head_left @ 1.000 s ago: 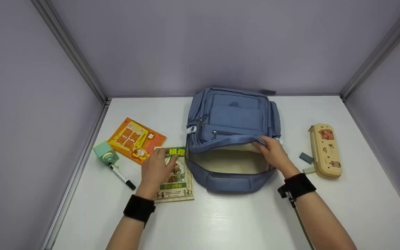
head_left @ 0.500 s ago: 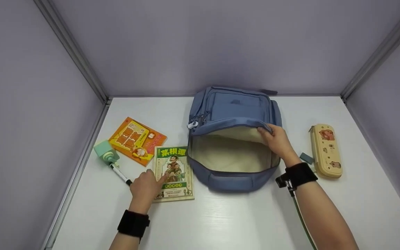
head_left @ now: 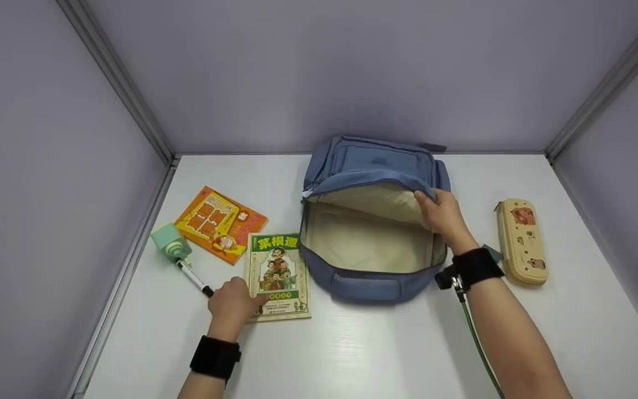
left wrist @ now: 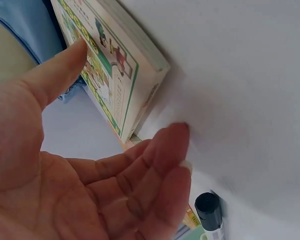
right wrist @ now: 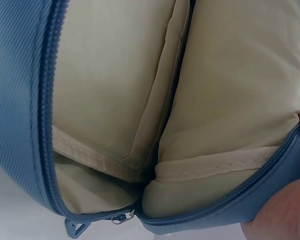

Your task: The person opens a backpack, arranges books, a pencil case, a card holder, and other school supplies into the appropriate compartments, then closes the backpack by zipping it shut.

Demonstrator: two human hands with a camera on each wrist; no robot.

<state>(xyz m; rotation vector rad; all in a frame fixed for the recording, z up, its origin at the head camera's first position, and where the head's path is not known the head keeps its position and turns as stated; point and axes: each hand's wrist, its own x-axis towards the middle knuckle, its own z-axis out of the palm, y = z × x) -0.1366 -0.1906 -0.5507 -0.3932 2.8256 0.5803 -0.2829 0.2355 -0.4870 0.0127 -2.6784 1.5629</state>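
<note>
Already unzipped: blue backpack [head_left: 369, 238], toward the counter [head_left: 346, 354]'s back edge | right hand [head_left: 445, 219] pinches its raised flap [head_left: 382, 197]; left hand [head_left: 233, 305] loosely bent, thumb over green book [head_left: 284, 263] beside the backpack | outside as yet: green book, orange book [head_left: 211, 219], marker [head_left: 194, 279], pencil case [head_left: 524, 241] near right edge

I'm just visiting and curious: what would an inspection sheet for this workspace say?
Surface: white tabletop.
Job's things: blue backpack, gaping open; green illustrated book, lying cover up to its left.
Clutter: orange book, mint-green item of unclear kind, black-and-white marker, cream pencil case, grey-blue block partly hidden.
Left hand: thumb over the green illustrated book's cover; firm contact unclear.
Right hand: grips the backpack's raised opening edge.
Cables: green cable from the right black wristband.
Surroundings: grey walls, metal corner posts.
</note>
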